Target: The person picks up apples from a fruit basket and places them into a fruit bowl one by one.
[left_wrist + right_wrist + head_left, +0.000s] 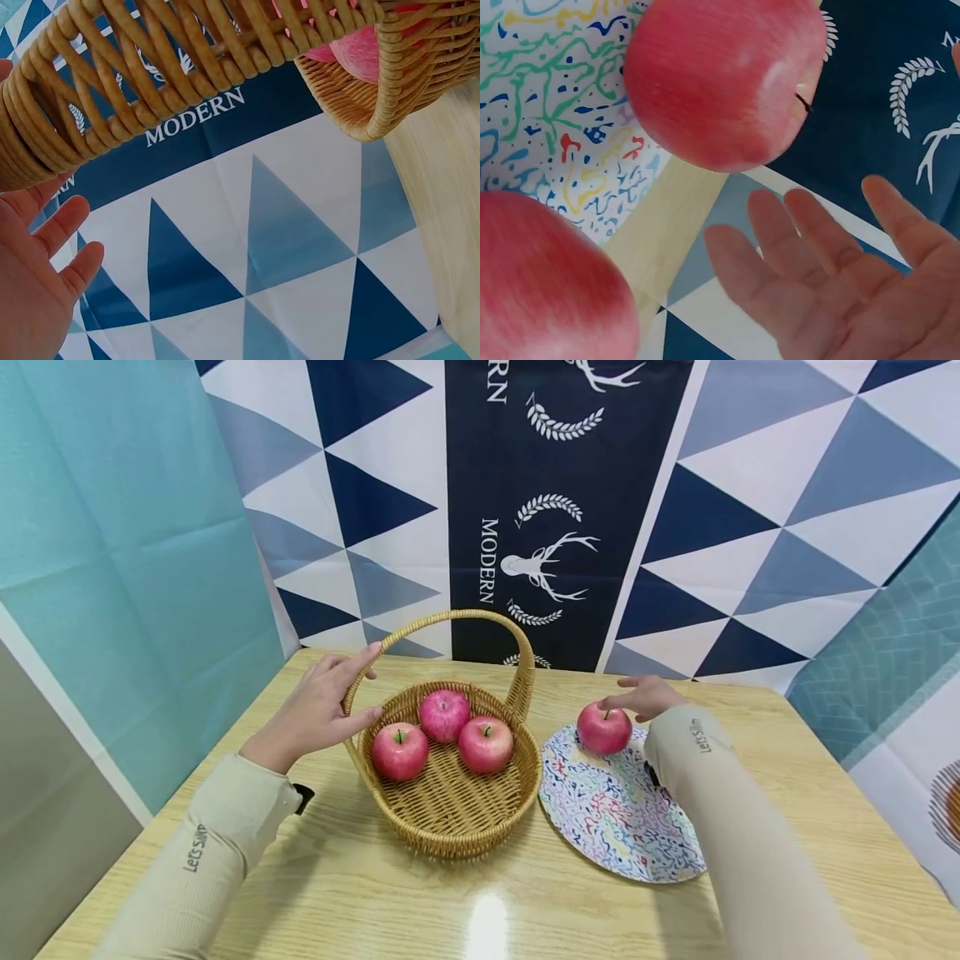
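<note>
At the left, my left hand (pixel 321 702) has its thumb and fingers on either side of the handle of a wicker basket (pixel 450 839), touching it with the fingers mostly straight. Its loose fingers (pixel 79 274) show beneath the handle in the left wrist view. Three red apples (pixel 486 745) lie inside the basket. My right hand (pixel 648 697) is above a patterned plate (pixel 600 810), fingers spread and holding nothing. Close by its fingertips sits a red apple (pixel 602 731). Another apple (pixel 547 285) shows in the right wrist view; the right arm hides it from the head view.
Basket and plate stand side by side on a light wooden table (pixel 375 910). A cloth backdrop (pixel 390 468) with triangles and a deer print hangs at the table's far edge. Blue panels (pixel 135 568) rise along the left side.
</note>
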Available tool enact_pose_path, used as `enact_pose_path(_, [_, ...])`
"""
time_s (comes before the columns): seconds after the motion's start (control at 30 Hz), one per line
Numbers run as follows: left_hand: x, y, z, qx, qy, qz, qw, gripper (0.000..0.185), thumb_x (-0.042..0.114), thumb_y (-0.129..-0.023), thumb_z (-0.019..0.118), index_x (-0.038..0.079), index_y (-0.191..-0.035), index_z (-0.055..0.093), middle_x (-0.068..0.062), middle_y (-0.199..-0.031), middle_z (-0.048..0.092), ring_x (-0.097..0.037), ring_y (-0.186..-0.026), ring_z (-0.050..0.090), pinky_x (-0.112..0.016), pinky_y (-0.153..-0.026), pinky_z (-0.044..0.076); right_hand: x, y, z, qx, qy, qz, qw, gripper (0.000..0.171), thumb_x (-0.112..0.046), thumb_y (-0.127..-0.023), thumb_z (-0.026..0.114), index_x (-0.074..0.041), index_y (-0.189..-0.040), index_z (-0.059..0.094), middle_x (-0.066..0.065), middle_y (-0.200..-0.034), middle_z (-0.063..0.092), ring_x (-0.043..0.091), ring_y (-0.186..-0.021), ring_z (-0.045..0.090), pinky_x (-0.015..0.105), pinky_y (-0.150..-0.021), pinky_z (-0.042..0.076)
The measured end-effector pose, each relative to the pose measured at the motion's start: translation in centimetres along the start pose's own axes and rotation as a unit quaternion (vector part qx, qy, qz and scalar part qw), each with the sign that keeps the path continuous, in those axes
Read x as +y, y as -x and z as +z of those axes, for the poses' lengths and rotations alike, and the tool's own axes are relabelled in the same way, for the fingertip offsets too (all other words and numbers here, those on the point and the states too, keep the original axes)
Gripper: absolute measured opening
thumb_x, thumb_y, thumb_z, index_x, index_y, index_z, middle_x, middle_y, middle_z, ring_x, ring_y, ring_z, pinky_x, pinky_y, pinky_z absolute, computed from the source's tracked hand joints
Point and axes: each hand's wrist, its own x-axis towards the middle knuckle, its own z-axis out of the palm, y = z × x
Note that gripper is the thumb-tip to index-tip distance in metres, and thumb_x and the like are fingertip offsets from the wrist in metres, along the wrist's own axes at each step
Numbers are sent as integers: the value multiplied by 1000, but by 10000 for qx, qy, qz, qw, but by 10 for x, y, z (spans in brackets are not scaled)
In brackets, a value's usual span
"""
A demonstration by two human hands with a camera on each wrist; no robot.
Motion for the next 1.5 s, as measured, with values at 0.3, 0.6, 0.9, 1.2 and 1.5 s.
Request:
enact_pose_path(0.3, [1, 0, -5, -231, 76, -53, 9997, 76, 20, -83, 67, 7, -149, 32, -11, -107, 63, -34, -111, 46, -56, -96, 30, -16, 9, 1, -536, 718, -492, 9948, 75, -41, -86, 64, -4, -146, 36, 31, -145, 28, 46, -124, 41, 53, -90, 46])
enact_pose_path(0.6, [2, -3, -4, -254, 119, 12, 9996, 77, 21, -82, 67, 7, -149, 31, -10, -105, 61, -35, -109, 47, -56, -94, 30, -40, 19, 25, -1050, 1206, -1024, 9818, 66, -36, -80, 73, -6, -135, 53, 24, -132, 52, 41, -120, 49, 59, -87, 46])
enact_pose_path(0.9, [0, 1, -4, -154, 180, 135, 9996, 74, 22, -84, 66, 6, -148, 33, -9, -103, 60, -34, -103, 48, -52, -88, 32, -53, 13, 44, -1190, 1408, -1961, 9631, 64, -31, -80, 73, -4, -135, 53, 28, -128, 54, 40, -116, 53, 53, -94, 43])
enact_pose_path(1.2, [-2, -1, -6, -192, 195, 160, 9995, 73, 27, -87, 66, 10, -150, 31, -13, -106, 61, -37, -104, 47, -57, -93, 28, -75, 15, 56, -2032, 961, -2043, 9528, 68, -25, -81, 72, -8, -141, 47, 22, -135, 49, 38, -122, 48, 52, -95, 43])
enact_pose_path(1.5, [-1, 1, -5, -228, 181, 56, 9996, 76, 20, -83, 67, 6, -149, 32, -13, -107, 62, -35, -101, 47, -54, -91, 30, -90, 5, 80, -1797, 254, -2715, 9452, 76, -22, -81, 73, -8, -147, 38, 24, -142, 42, 39, -122, 49, 49, -97, 42])
